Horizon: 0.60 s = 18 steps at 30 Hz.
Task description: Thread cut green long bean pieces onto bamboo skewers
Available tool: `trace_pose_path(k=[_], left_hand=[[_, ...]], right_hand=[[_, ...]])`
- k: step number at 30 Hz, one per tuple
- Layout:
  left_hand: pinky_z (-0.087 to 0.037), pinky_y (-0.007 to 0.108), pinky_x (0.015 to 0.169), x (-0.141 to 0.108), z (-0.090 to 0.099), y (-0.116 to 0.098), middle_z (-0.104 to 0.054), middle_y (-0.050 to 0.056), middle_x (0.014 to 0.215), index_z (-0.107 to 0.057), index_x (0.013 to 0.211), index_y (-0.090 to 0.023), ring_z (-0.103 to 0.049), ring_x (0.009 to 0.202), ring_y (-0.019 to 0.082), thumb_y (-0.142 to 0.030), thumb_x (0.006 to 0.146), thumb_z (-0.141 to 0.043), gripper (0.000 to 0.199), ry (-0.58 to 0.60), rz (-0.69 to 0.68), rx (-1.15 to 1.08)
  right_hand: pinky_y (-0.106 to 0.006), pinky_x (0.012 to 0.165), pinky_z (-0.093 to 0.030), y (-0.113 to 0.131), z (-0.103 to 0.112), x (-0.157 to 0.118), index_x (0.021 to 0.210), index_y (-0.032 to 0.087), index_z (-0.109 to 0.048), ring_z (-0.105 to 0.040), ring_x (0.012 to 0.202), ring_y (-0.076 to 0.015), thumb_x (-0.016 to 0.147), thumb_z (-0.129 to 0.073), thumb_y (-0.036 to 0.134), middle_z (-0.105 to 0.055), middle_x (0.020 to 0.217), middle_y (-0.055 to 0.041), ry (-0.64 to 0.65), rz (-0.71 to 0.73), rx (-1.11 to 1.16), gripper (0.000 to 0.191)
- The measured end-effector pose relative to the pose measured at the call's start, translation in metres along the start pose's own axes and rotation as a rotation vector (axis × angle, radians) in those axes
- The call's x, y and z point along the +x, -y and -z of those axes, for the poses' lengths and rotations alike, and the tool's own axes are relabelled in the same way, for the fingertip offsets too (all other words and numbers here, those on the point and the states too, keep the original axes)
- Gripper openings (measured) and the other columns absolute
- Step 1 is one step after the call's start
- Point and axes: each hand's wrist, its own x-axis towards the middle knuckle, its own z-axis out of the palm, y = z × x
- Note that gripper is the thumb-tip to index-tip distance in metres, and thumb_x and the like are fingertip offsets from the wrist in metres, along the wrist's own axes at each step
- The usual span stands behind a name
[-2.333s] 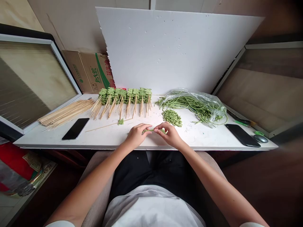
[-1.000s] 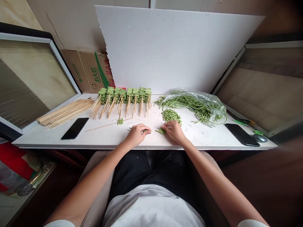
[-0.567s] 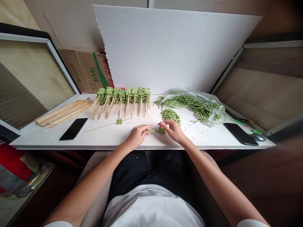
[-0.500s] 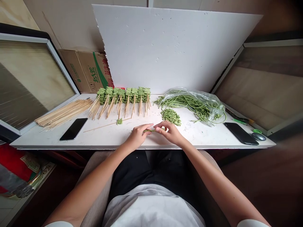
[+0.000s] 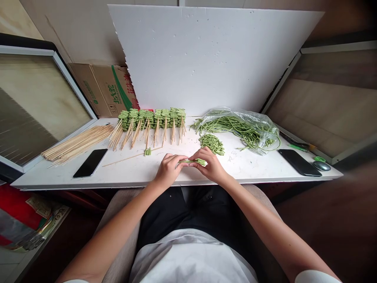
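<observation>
While both hands meet above the near part of the white table, the left hand has its thumb and fingertips pressed together on a green bean strip. The right hand is also closed, its thumb and fingers pinching the short bean pieces, which show green just beyond the thumb. The fingertips of the two hands are very near each other (I cannot tell if they touch, or how many pieces lie hidden under the fingers).

Counted from the hands, the heap of cut beans lies close by, between one and two o'clock. Farther at two o'clock are the long green beans, partly covered by a clear plastic bag. At eleven o'clock there stand the stacked bean skewers, with their bare sticks pointing toward the person. Between nine and ten o'clock is a single skewer with short pieces near one end, and farther the loose bundle of sticks. One black phone rests at nine o'clock, and the other phone at three o'clock, beside a grey mouse. A cardboard box is behind, at ten o'clock.
</observation>
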Motion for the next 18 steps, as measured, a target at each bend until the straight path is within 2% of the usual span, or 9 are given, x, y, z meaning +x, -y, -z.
trace_pose_path(k=[3, 6, 10, 15, 18], left_hand=[[-0.053, 0.038, 0.088, 0.001, 0.0, -0.004, -0.082, 0.005, 0.095, -0.076, 0.113, -0.023, -0.073, 0.093, 0.023, -0.025, 0.097, -0.073, 0.016, 0.024, -0.038, -0.019], [-0.049, 0.037, 0.083, 0.002, -0.003, -0.006, -0.081, 0.004, 0.092, -0.078, 0.097, -0.023, -0.071, 0.082, 0.021, -0.024, 0.1, -0.069, 0.009, 0.058, -0.068, 0.015], [-0.043, 0.037, 0.083, 0.002, -0.004, -0.008, -0.079, 0.001, 0.084, -0.074, 0.081, -0.022, -0.068, 0.074, 0.017, -0.014, 0.1, -0.061, 0.025, 0.095, -0.103, 0.049], [-0.042, 0.038, 0.088, 0.0, -0.004, -0.007, -0.078, -0.001, 0.08, -0.073, 0.077, -0.022, -0.067, 0.073, 0.015, -0.007, 0.098, -0.056, 0.031, 0.151, -0.097, 0.009], [-0.042, 0.037, 0.089, 0.003, -0.001, 0.001, -0.079, -0.001, 0.08, -0.075, 0.078, -0.022, -0.068, 0.075, 0.015, -0.006, 0.097, -0.056, 0.031, 0.134, -0.061, -0.031]], right_hand=[[-0.045, 0.088, -0.05, 0.005, -0.003, 0.0, 0.101, 0.027, -0.076, -0.058, 0.094, -0.0275, 0.1, -0.068, 0.032, -0.074, 0.092, -0.0078, -0.009, 0.047, -0.008, 0.01], [-0.045, 0.086, -0.049, 0.007, -0.007, -0.001, 0.094, 0.026, -0.074, -0.057, 0.093, -0.0277, 0.098, -0.064, 0.021, -0.072, 0.089, -0.0079, -0.025, 0.023, -0.003, 0.012], [-0.043, 0.085, -0.047, 0.006, -0.014, -0.006, 0.087, 0.025, -0.071, -0.056, 0.094, -0.0267, 0.089, -0.056, 0.004, -0.069, 0.086, -0.0064, -0.039, -0.008, 0.036, 0.026], [-0.042, 0.087, -0.046, 0.008, -0.021, -0.01, 0.084, 0.024, -0.071, -0.055, 0.095, -0.0261, 0.085, -0.055, 0.002, -0.068, 0.083, -0.0053, -0.062, -0.03, 0.081, 0.028], [-0.043, 0.087, -0.046, 0.014, -0.018, -0.007, 0.083, 0.024, -0.071, -0.055, 0.095, -0.026, 0.088, -0.055, 0.002, -0.069, 0.082, -0.005, -0.053, 0.015, 0.104, 0.028]])
